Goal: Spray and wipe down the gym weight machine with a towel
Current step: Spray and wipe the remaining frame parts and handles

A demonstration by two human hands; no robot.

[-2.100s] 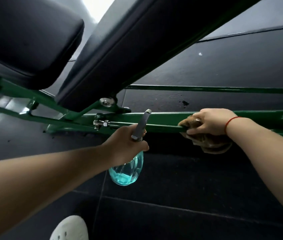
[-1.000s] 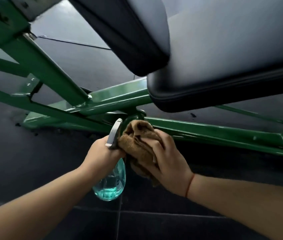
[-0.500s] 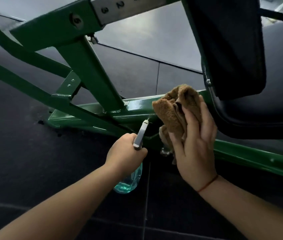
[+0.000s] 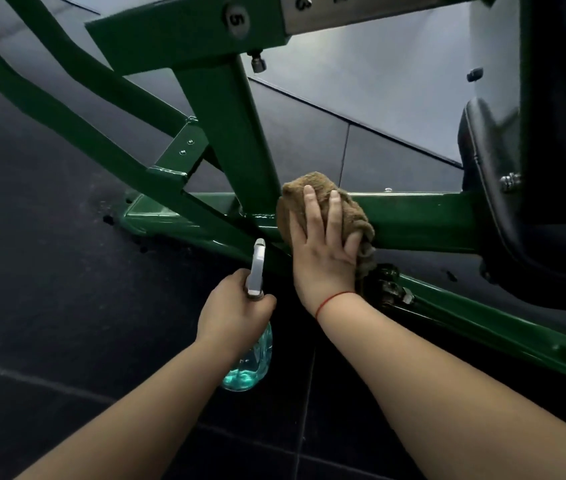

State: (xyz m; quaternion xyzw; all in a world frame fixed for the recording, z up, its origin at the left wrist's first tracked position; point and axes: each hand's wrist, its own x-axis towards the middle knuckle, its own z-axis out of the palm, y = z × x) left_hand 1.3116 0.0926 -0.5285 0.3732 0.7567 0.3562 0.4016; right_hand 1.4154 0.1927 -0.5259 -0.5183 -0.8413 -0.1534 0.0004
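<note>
The fingers (image 4: pixel 266 303) of the left hand (image 4: pixel 233 317) are curled round the neck of the clear teal plastic spray bottle (image 4: pixel 252 370). To the right, the straight fingers of the right hand (image 4: pixel 323 251) press the fluffy brown towel (image 4: pixel 361 220) flat on the glossy green metal beam (image 4: pixel 420 220) of the weight machine (image 4: pixel 226 133). I think firm strokes along the beam, also into the welded joint (image 4: pixel 257 216), work best. The smooth black padded seat (image 4: pixel 482 161) is further right.

Fingers of the right hand (image 4: pixel 323 258) cover much of the towel (image 4: pixel 357 216) and the green beam (image 4: pixel 413 220) behind it. Fingers of the left hand (image 4: pixel 233 317) hide the neck of the spray bottle (image 4: pixel 248 372). Right of them, the black pad (image 4: pixel 534 265) is cut off.
</note>
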